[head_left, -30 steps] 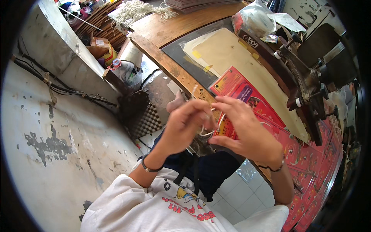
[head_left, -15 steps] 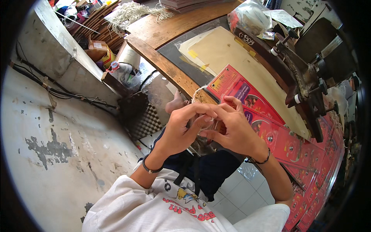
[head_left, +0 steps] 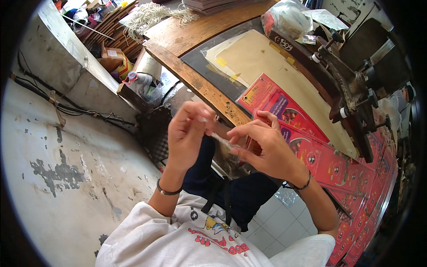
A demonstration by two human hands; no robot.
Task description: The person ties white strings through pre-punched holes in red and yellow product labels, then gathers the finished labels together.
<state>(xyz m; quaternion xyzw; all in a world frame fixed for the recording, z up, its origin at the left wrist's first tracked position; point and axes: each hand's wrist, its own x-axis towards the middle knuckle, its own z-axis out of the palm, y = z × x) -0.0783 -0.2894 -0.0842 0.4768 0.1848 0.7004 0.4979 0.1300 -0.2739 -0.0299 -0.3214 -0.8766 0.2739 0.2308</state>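
1 white cord (head_left: 221, 139) ran between the left hand (head_left: 184, 138), pinching it left of the red card (head_left: 291, 112), and right hand (head_left: 269, 146), closed on it below the card

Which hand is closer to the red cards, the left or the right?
Right. The right hand is at the left edge of the red cards, its fingers overlapping them in this view. The left hand is farther off to the left, apart from them.

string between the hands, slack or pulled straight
Pulled roughly straight: the string, though blurred, runs in a line from the left hand's fingers toward the right hand, with no clear sag.
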